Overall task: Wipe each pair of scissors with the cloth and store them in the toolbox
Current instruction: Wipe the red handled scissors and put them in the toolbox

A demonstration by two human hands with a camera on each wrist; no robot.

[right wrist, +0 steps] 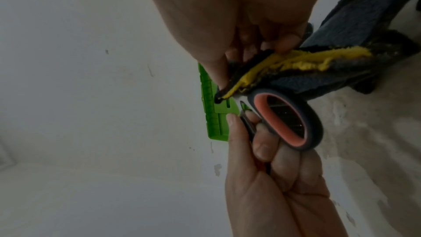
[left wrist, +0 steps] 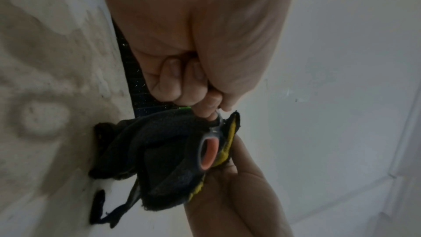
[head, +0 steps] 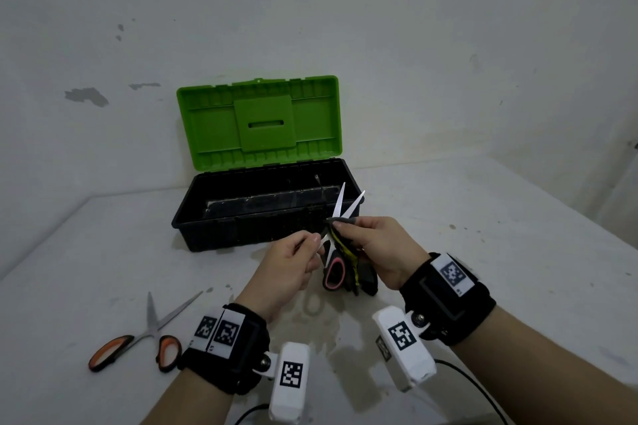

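Fingers of the left hand (head: 293,264) curl round one handle of the pink-lined scissors (head: 334,271), thumb and forefinger pinching near the pivot, so the tool is held up above the table (head: 518,252) with its blades spread and pointing toward the toolbox. The right hand (head: 376,248) pinches the dark cloth (right wrist: 355,71), with its yellow inner face, against the blades close to the pivot; the rest of the cloth hangs down behind the free handle loop and trails onto the table. Judging by this, the wipe of this pair is under way and not finished. The scissors look stiff and light, with hard, smooth blades that would slip in a bare grip and could nick a finger, so the plastic handles are the safe place to hold, as the left hand does; the cloth is soft and limp, and folding it over a blade's back and drawing it toward the tip seems the sound way. Just beyond the hands stands the toolbox (head: 214,228), a black tray with its green lid (head: 259,121) propped open against the wall; I see no scissors stored inside yet. Off to the left, well apart from the hands, orange-handled scissors (head: 152,335) lie open on the table, and they presumably await their turn.
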